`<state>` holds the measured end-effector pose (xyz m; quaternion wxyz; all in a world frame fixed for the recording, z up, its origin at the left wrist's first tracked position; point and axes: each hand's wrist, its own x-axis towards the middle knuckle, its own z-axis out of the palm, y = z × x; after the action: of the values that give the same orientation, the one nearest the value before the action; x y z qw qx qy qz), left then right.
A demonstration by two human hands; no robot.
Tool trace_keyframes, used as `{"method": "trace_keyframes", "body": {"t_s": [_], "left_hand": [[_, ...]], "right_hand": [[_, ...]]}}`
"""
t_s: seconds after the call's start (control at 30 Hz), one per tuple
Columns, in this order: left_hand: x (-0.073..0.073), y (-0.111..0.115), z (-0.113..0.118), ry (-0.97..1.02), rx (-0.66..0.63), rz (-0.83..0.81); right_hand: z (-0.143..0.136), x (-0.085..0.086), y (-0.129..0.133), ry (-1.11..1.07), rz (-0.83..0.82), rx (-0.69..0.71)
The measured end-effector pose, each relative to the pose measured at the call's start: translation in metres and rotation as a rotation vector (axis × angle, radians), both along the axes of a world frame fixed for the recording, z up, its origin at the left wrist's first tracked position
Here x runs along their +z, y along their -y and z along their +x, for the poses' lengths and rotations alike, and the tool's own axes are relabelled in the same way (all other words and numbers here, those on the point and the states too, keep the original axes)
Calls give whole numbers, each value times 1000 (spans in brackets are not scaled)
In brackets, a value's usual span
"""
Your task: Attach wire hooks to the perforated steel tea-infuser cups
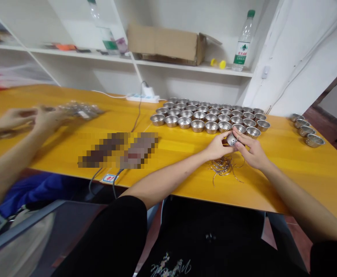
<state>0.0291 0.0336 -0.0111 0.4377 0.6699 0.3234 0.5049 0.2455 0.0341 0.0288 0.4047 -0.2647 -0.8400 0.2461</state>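
Observation:
Both of my hands hold one small perforated metal cup (231, 140) near the front of the rows of cups. My left hand (217, 147) grips its left side with closed fingers. On the other side my right hand (251, 151) has its thumb and fingers pressed on the cup. Several like metal cups (197, 125) stand upright in rows just behind. Below my hands lies a loose pile of thin curved metal wires (224, 166) on the yellow table (180, 177).
Several more cups (314, 141) line the table's right edge. Two pixelated objects (139, 150) with cables lie left of my arm. Another person's hands (43, 117) work at far left beside metal pieces (83, 109). A power strip (142, 97) sits at the back.

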Motion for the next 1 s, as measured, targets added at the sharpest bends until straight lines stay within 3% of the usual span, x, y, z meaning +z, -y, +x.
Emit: {"method": "trace_keyframes", "body": {"t_s": [0.23,0.53,0.7,0.83,1.0], "left_hand": [[4,2,4,-24,83,-54],[7,5,5,15,116,-141],[9,5,0,-10,92,-149],[10,6,-4,-86,125,-125],[14,8,-10,-149,126,-118]], "right_hand": [[4,3,-1,153,192,-62],[0,5,2,82,171,-142],[3,-4,-6,189,130,-173],[9,-12,-13,325,91,-108],[14,-8,-13,508,154,-45]]}}
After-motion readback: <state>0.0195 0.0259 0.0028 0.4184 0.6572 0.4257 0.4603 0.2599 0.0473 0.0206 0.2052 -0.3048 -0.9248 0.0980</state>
